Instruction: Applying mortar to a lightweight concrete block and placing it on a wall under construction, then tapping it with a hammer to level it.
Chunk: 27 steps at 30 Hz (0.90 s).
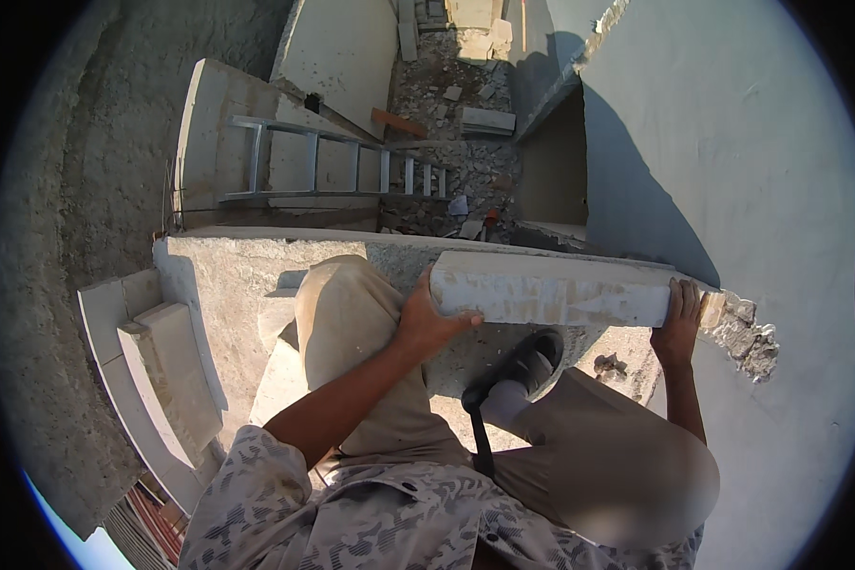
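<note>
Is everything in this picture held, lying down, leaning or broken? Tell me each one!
Long pale block: held up at both ends
Left hand: gripping its left end
Right hand: gripping its right end
Metal ladder: seems to be leaning
Rubble: broken, scattered
Dark sandal: worn on a foot
Rough wall end: broken, jagged

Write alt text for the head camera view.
A person's left hand and right hand grip opposite ends of a long pale block. Beyond it are a metal ladder and scattered rubble, with a grey wall at right.
</note>
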Each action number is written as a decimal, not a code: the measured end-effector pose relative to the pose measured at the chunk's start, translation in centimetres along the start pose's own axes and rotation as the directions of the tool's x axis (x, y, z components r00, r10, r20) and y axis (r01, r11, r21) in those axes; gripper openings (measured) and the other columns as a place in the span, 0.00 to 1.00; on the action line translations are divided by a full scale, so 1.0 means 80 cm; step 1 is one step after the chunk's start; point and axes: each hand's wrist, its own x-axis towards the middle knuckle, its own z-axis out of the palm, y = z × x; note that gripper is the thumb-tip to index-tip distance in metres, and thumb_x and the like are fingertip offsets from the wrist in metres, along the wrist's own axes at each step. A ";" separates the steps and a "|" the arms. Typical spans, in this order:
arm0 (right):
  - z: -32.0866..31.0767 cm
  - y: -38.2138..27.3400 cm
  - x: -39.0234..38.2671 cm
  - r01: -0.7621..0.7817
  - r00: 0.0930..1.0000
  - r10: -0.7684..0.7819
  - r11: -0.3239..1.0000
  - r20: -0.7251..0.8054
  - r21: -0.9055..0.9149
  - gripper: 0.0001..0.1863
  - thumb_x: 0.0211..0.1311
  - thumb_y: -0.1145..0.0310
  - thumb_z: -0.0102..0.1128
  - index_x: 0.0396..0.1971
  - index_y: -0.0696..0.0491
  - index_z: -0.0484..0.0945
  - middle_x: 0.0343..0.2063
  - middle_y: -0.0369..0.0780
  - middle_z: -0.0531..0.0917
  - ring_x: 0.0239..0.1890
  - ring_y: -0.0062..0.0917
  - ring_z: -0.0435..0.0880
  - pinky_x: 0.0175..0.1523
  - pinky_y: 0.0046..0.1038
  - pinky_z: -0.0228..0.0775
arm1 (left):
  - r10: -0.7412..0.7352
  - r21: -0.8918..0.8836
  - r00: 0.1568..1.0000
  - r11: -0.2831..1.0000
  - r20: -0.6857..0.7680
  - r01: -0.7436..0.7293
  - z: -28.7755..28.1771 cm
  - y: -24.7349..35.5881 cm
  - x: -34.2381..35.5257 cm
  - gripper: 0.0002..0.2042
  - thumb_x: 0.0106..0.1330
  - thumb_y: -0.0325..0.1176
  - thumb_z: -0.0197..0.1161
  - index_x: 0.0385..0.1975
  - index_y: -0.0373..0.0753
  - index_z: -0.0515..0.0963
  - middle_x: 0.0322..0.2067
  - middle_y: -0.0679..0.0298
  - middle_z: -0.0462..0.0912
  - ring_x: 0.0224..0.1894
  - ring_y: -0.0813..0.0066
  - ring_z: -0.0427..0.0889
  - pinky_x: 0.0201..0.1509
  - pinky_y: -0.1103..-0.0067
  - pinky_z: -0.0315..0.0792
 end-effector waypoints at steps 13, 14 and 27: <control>-0.004 0.002 -0.001 -0.011 1.000 0.011 1.000 0.006 -0.012 0.41 0.52 0.78 0.59 0.70 0.55 0.61 0.65 0.50 0.67 0.74 0.49 0.59 0.80 0.59 0.39 | 0.083 -0.069 0.996 0.994 -0.043 -0.086 0.004 0.011 -0.004 0.55 0.48 0.31 0.84 0.73 0.32 0.51 0.61 0.48 0.72 0.64 0.60 0.73 0.69 0.68 0.68; -0.002 -0.001 0.001 -0.004 1.000 0.004 1.000 0.004 -0.011 0.41 0.52 0.78 0.59 0.70 0.54 0.62 0.65 0.51 0.68 0.74 0.49 0.59 0.80 0.59 0.39 | 0.100 -0.058 0.994 0.993 -0.049 -0.103 0.001 0.009 -0.004 0.55 0.48 0.31 0.85 0.74 0.32 0.51 0.61 0.48 0.72 0.64 0.60 0.73 0.69 0.67 0.68; -0.002 -0.001 -0.004 -0.002 1.000 0.002 0.999 0.011 -0.046 0.38 0.58 0.74 0.62 0.71 0.55 0.62 0.67 0.51 0.67 0.75 0.51 0.58 0.79 0.60 0.42 | 0.133 -0.031 0.990 0.990 -0.036 -0.134 -0.001 -0.013 0.002 0.55 0.49 0.33 0.84 0.74 0.33 0.49 0.60 0.46 0.73 0.62 0.59 0.75 0.68 0.67 0.70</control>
